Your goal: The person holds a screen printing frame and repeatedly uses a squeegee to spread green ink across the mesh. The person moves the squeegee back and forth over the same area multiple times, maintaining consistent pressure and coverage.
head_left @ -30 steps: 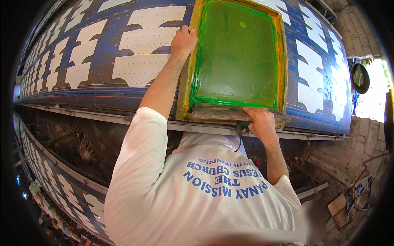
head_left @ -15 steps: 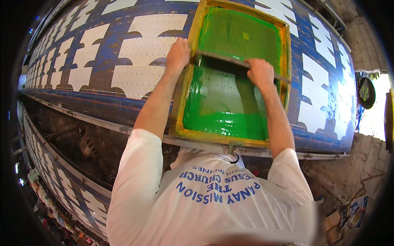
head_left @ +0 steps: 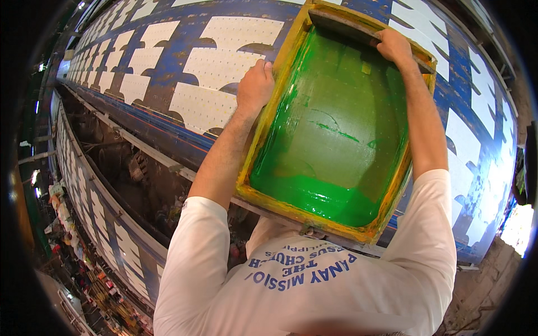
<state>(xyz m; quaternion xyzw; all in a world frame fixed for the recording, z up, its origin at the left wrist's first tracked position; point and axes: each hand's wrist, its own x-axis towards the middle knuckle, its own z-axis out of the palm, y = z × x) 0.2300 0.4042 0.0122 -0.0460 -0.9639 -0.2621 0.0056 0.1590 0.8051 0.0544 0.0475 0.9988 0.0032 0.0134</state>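
Note:
A wooden-rimmed printing screen (head_left: 305, 219), stained yellow and green, lies in front of me. Glossy green ink (head_left: 314, 197) is pooled at its near end, and a thinner green film covers the mesh beyond. My right hand (head_left: 394, 47) is closed on a long squeegee (head_left: 346, 32), which lies across the screen's far end. At the screen's left side, my left hand (head_left: 256, 85) is closed against the wooden rim; its fingertips are partly hidden.
Rows of white cut fabric pieces (head_left: 242, 32) with dotted marks lie on the long blue table (head_left: 162, 119). A metal rail (head_left: 137, 147) runs along its near edge. Left of me, another table (head_left: 106, 215) holds similar pieces, with a dark gap between the two.
My right hand has pushed the squeegee from the screen's middle to its far end. The left hand stays by the left rim. The whole view has turned somewhat.

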